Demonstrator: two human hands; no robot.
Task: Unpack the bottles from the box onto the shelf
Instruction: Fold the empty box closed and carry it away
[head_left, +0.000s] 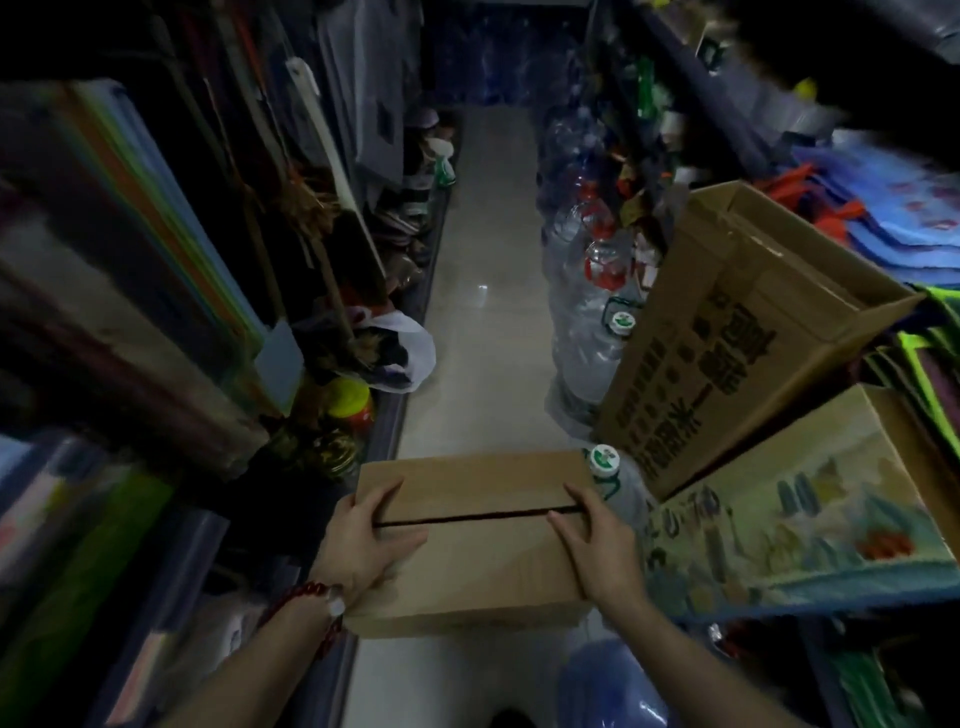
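— Pale tile floor runs up the middle of a dim, narrow aisle, with packed shelving on both sides. What stands on the left?

— Tall shelves crammed with flat coloured sheets and boards, blurred at the edges; lower down a jar with a yellow lid and a white plastic bag.

— And the right side?

— A big open cardboard carton with dark printed characters on its wall, tilted and leaning toward the aisle. Below it lies a printed bag or sheet with a pale picture on it. Behind, a row of large clear water bottles stands along the floor, some with red labels.

— Where is the box?

— Low in the centre — a plain brown cardboard box, its top flaps closed, with a dark seam running across between them. Whether it rests on something or is carried, I cannot tell.

— The hands?

— Both lie on top. The left hand rests near the left end of the seam, fingers spread and flat, a red bead bracelet at the wrist. The right hand is at the right end, fingers splayed over the flap edge. Neither closes around anything — they press on cardboard.

— Any bottle nearby?

— One with a white-and-green cap stands just beside the box's far right corner.
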